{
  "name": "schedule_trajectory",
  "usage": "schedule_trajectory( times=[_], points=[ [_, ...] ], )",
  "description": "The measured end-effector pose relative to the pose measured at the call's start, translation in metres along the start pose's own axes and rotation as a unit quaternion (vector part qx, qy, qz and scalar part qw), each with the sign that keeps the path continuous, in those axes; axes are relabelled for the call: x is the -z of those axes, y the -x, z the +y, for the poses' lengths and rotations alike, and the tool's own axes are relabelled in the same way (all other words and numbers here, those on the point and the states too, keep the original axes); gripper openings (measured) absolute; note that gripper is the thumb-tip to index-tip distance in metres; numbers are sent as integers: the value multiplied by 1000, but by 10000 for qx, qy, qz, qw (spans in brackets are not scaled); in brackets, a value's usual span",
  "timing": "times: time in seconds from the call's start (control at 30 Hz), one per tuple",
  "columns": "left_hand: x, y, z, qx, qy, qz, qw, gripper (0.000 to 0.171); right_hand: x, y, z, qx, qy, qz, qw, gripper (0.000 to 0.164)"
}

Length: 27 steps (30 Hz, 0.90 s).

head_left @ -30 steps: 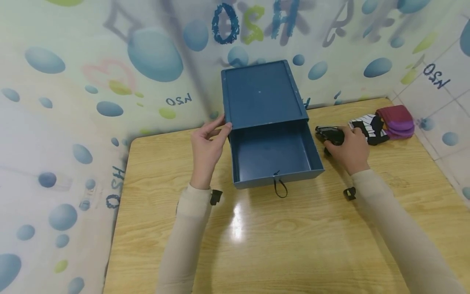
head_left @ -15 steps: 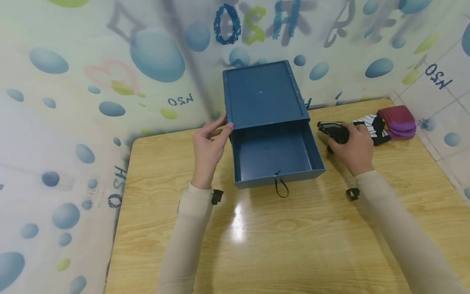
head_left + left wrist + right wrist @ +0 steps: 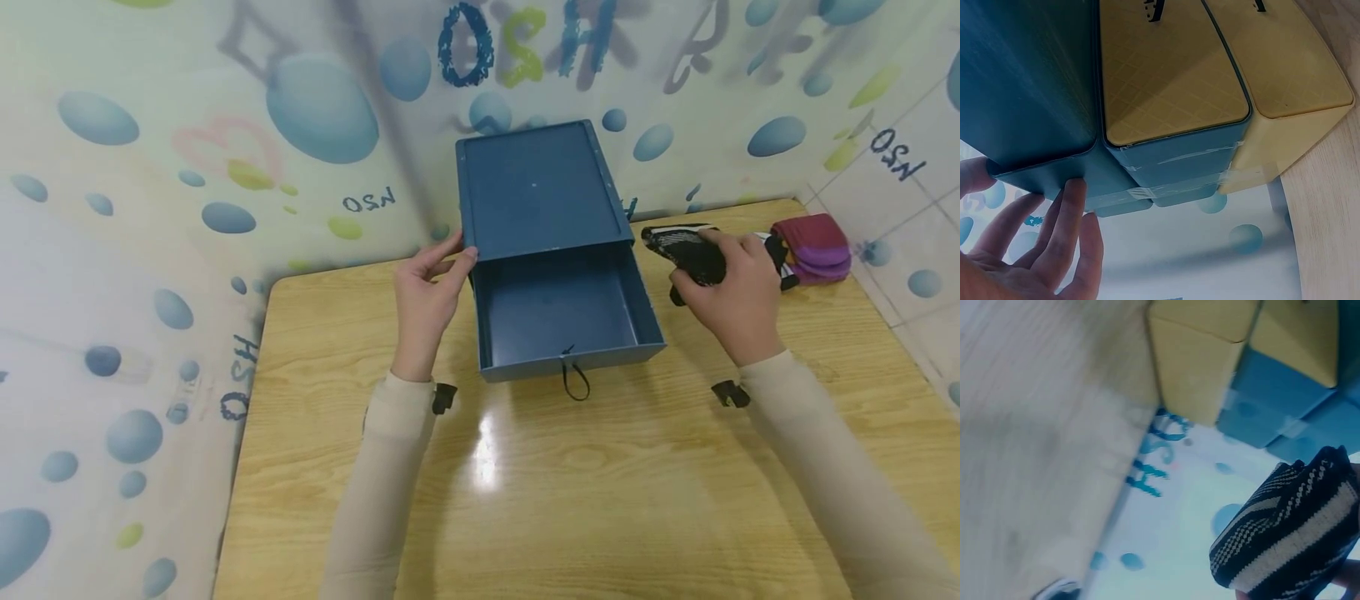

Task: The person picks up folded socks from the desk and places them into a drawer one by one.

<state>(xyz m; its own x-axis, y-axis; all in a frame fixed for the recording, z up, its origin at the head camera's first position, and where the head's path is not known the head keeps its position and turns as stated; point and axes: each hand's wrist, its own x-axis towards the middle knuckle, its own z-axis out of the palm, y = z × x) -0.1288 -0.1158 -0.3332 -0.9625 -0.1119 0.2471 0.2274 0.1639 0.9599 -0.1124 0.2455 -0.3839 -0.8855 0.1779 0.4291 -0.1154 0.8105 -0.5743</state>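
Observation:
A blue drawer cabinet (image 3: pixel 543 187) stands against the wall with its top drawer (image 3: pixel 558 304) pulled out, showing a bare floor inside. My left hand (image 3: pixel 426 300) holds the cabinet's left front corner, thumb on the upper edge. In the left wrist view its spread fingers (image 3: pixel 1072 215) rest along the cabinet's side. My right hand (image 3: pixel 738 292) grips a folded black knit sock (image 3: pixel 693 250) to the right of the drawer. White stripes cross this sock (image 3: pixel 1288 534) in the right wrist view, where most of the hand is out of frame.
A folded maroon and purple bundle (image 3: pixel 813 248) lies at the back right of the wooden table (image 3: pixel 600 500), beside a black-and-white piece partly behind my right hand. Lower yellow drawer fronts (image 3: pixel 1172 75) show in the left wrist view. A black loop (image 3: pixel 575 382) hangs from the drawer front.
My right hand has moved right and slightly up in the head view with the sock, now covering much of the black-and-white piece behind. The left hand stays on the cabinet corner.

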Motion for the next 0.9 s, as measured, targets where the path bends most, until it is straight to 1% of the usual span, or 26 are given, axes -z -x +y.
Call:
schedule_trajectory(
  times=[0.03,0.2,0.27,0.33,0.47,0.57,0.7,0.9],
  points=[
    [0,1,2,9,-8,-5,10000,32,2,0,-3,13,-16,14,10000,56],
    [0,8,27,98,-82,-25,9999,32,9,3,-19,204,-165,128,9996,56],
    [0,9,32,134,-93,-11,9999,32,12,4,-25,310,-263,200,9990,56],
    [0,10,33,129,-87,0,9999,32,16,5,-30,437,-358,288,9980,55],
    [0,5,16,105,0,11,9999,33,22,8,-40,611,-514,443,9958,55],
    [0,2,4,71,26,17,10000,32,28,11,-46,655,-585,524,9948,57],
    [1,1,-1,-7,61,13,10000,31,35,14,-53,687,-652,686,9931,58],
    [1,1,-2,-113,80,18,9999,31,45,18,-64,954,-659,806,9900,58]
  ],
)
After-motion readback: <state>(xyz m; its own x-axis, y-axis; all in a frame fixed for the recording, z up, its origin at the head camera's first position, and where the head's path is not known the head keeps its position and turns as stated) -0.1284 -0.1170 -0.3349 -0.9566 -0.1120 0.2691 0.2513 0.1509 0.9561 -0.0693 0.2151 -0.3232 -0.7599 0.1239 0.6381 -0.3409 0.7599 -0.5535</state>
